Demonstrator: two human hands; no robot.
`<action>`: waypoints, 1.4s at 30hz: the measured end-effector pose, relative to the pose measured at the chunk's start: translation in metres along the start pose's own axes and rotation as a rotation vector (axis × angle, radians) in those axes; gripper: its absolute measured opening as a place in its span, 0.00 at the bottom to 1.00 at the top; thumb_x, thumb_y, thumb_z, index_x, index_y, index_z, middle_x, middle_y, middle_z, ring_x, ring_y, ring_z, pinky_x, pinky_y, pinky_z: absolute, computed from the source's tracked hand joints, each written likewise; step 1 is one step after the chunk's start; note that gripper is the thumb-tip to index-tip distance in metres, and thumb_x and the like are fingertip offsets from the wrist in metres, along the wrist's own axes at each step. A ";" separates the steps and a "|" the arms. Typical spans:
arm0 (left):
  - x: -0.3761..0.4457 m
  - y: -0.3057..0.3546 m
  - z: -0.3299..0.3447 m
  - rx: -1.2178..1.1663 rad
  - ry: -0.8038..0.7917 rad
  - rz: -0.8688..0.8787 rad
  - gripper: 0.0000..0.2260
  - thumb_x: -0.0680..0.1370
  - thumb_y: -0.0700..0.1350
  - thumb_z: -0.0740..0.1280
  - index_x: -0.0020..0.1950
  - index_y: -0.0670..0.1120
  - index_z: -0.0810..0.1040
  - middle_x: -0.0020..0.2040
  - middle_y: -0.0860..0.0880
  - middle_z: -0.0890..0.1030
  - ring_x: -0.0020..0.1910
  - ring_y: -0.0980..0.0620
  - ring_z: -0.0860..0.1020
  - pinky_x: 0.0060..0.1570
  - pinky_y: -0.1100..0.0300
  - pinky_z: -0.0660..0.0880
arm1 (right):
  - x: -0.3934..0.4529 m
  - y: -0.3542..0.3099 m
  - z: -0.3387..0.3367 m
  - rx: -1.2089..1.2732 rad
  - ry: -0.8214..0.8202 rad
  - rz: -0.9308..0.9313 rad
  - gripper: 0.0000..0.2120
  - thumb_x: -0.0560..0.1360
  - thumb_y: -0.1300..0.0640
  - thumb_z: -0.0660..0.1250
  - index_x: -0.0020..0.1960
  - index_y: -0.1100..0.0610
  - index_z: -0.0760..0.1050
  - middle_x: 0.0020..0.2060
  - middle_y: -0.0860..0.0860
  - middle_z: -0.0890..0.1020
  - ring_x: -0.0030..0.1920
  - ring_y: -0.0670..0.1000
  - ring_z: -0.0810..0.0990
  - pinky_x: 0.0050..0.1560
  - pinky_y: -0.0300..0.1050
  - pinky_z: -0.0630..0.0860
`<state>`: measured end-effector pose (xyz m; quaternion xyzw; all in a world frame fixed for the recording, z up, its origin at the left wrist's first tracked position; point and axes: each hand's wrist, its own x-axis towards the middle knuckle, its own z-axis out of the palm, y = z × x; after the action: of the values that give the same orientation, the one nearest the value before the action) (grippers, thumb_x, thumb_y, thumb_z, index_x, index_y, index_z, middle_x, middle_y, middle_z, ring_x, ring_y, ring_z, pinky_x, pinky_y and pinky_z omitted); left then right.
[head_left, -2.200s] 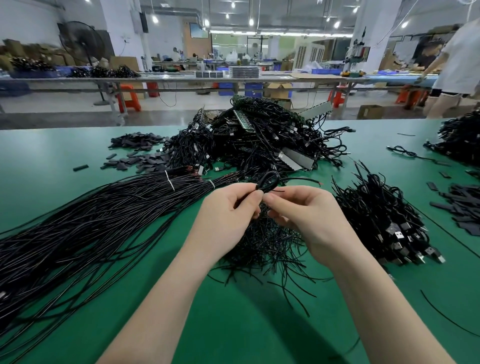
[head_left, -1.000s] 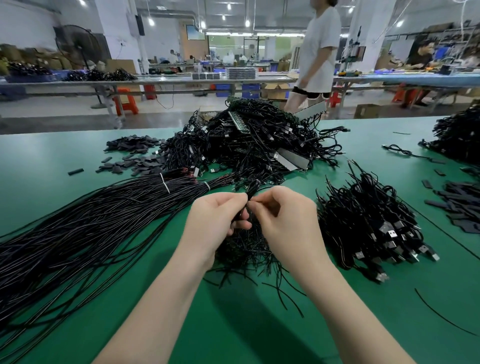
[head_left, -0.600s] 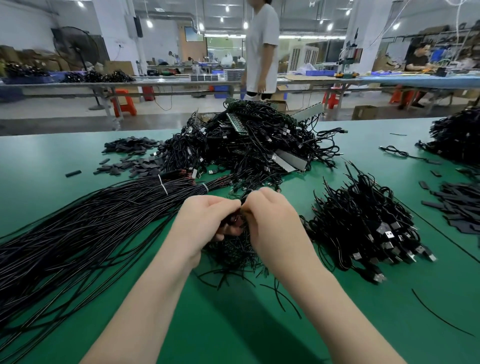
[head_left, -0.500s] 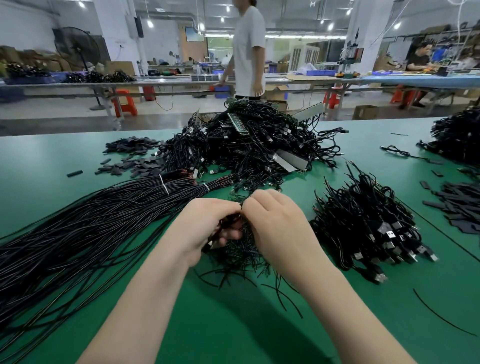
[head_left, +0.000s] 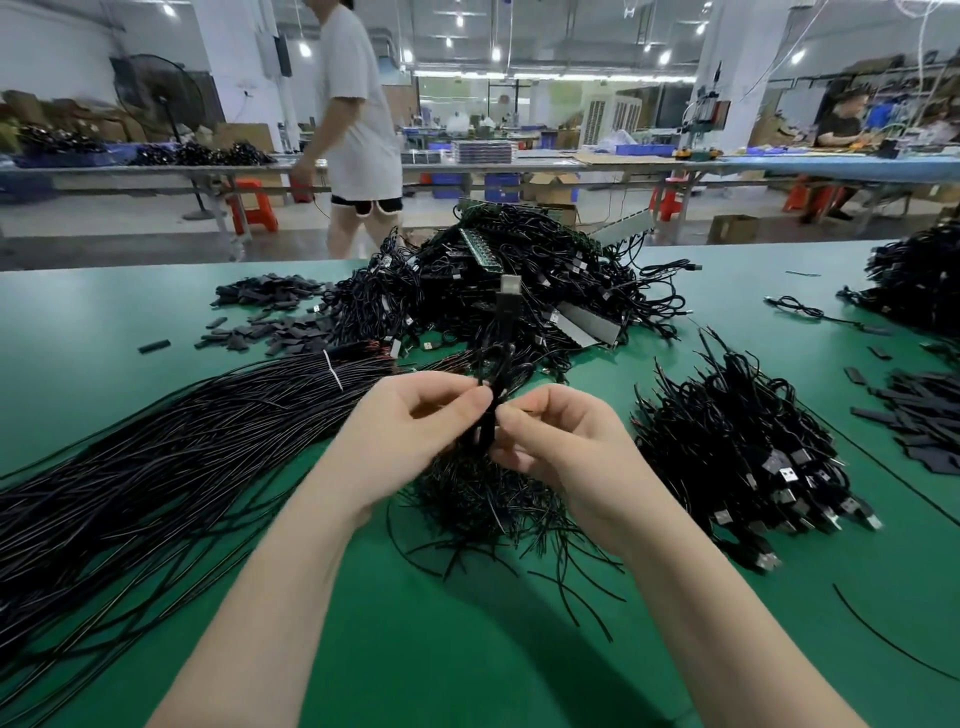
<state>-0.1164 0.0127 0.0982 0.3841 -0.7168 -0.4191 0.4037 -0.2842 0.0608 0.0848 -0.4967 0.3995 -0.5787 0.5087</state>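
Both hands are up mid-table, just above the short-wire pile (head_left: 483, 499). My left hand (head_left: 415, 421) pinches the cable (head_left: 488, 421) between thumb and forefinger. My right hand (head_left: 561, 447) pinches it from the other side, fingertips nearly touching the left's. It's a folded black bunch held upright, with the plug (head_left: 509, 291) sticking out on top.

I can't trace the loops. They're black on black against the heap (head_left: 545, 260) behind, so where one ends and the other starts is unclear. The lower part is hidden behind the fingers and merges with the pile below; I can't tell if it touches. The right hand's lower fingers curl in, and I can't see what's under them.

Off to my left, the long wire bundle (head_left: 156, 467) runs out of frame. The stack of coiled cables (head_left: 737, 447) lies right of the right hand, apart from it. One passer-by (head_left: 358, 130) is behind the table (head_left: 467, 649), head cut off at the top edge.
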 end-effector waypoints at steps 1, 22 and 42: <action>-0.001 0.003 0.004 -0.016 0.023 0.013 0.12 0.69 0.63 0.71 0.47 0.59 0.85 0.44 0.52 0.86 0.47 0.47 0.82 0.52 0.47 0.79 | 0.000 0.000 0.000 0.050 -0.006 0.034 0.06 0.76 0.64 0.69 0.40 0.58 0.77 0.35 0.52 0.83 0.37 0.46 0.82 0.43 0.40 0.80; -0.003 0.013 0.003 -0.137 0.111 -0.076 0.10 0.81 0.51 0.62 0.55 0.58 0.83 0.30 0.59 0.77 0.29 0.61 0.74 0.30 0.68 0.71 | -0.001 -0.002 0.003 -0.525 0.117 -0.458 0.05 0.75 0.64 0.69 0.41 0.58 0.76 0.36 0.46 0.80 0.38 0.47 0.80 0.40 0.44 0.77; -0.004 0.018 0.005 -0.477 -0.038 -0.450 0.11 0.79 0.39 0.65 0.61 0.45 0.78 0.30 0.48 0.79 0.25 0.54 0.77 0.23 0.64 0.73 | 0.002 0.001 0.006 -1.184 0.107 -0.972 0.05 0.69 0.73 0.70 0.39 0.65 0.78 0.44 0.57 0.82 0.47 0.60 0.82 0.48 0.51 0.78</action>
<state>-0.1228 0.0244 0.1116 0.4197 -0.5031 -0.6609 0.3660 -0.2782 0.0590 0.0856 -0.7775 0.4035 -0.4500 -0.1738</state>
